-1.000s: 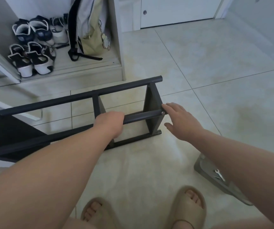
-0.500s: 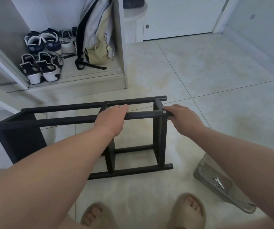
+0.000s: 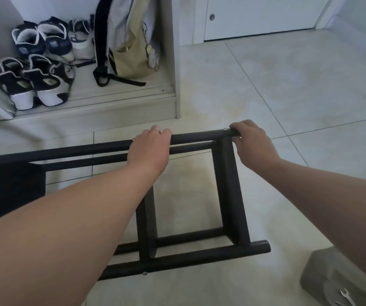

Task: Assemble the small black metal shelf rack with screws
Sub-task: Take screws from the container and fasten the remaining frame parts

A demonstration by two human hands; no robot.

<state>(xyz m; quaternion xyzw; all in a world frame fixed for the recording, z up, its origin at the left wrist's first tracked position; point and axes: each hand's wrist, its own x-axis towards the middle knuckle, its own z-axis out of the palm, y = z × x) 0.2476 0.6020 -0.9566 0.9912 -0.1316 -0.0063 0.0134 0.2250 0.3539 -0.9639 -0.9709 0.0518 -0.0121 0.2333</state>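
The black metal shelf rack (image 3: 226, 186) stands on the tiled floor in front of me, with round bars running left to right and flat uprights between them. My left hand (image 3: 150, 151) grips the upper bar near its middle. My right hand (image 3: 251, 142) is closed around the right end of the same bar, beside a small silver screw head (image 3: 224, 129). Another screw head (image 3: 144, 272) shows on the lower front bar. My forearms hide parts of the rack's left side.
An open cabinet (image 3: 173, 102) at the back left holds several shoes (image 3: 36, 85) and a backpack (image 3: 129, 40). A grey tray (image 3: 325, 281) with a small wrench (image 3: 346, 297) lies at the lower right. A white door (image 3: 261, 16) is behind.
The rack has been turned from lying tilted on the floor to standing upright and now sits closer to me. Both hands stayed on its upper bar, and the right hand closed around the bar's end.
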